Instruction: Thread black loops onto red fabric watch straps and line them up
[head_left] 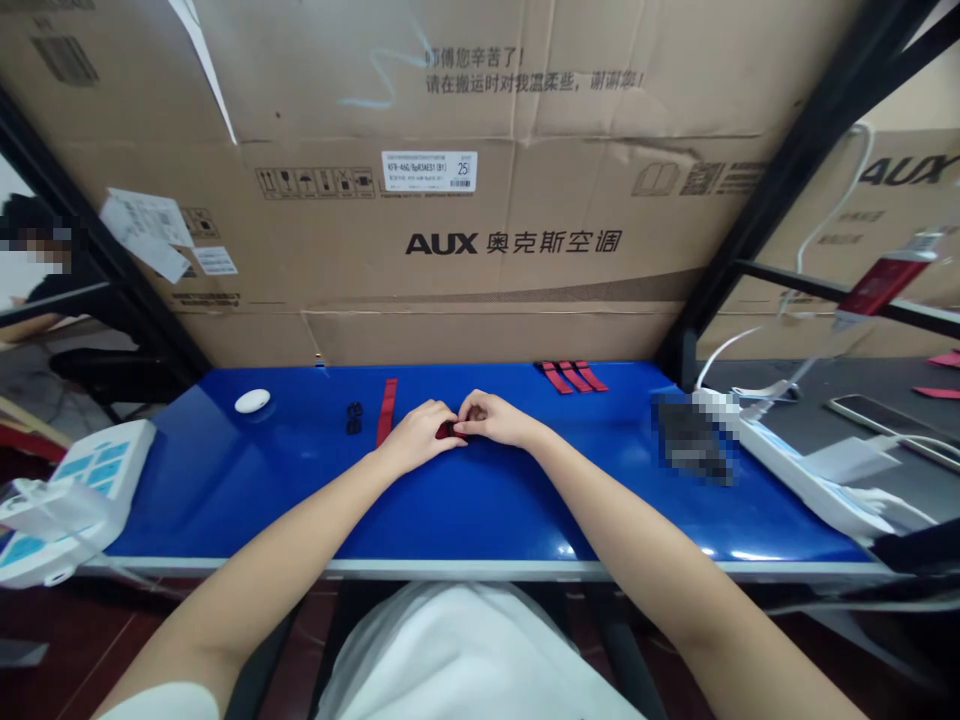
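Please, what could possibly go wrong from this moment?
The red piece, small at the fingertips of the left hand and the right hand, might slip. The left hand could also nudge the red strap close beside it. The small black pieces, just left of that strap, might be knocked if the hand moves that way.

We wear a loose white garment of softly creased fabric [457, 650], near the middle, and a short white sleeve [165, 703] at near left. Our left hand [420, 437] and right hand [496, 418] are bare.
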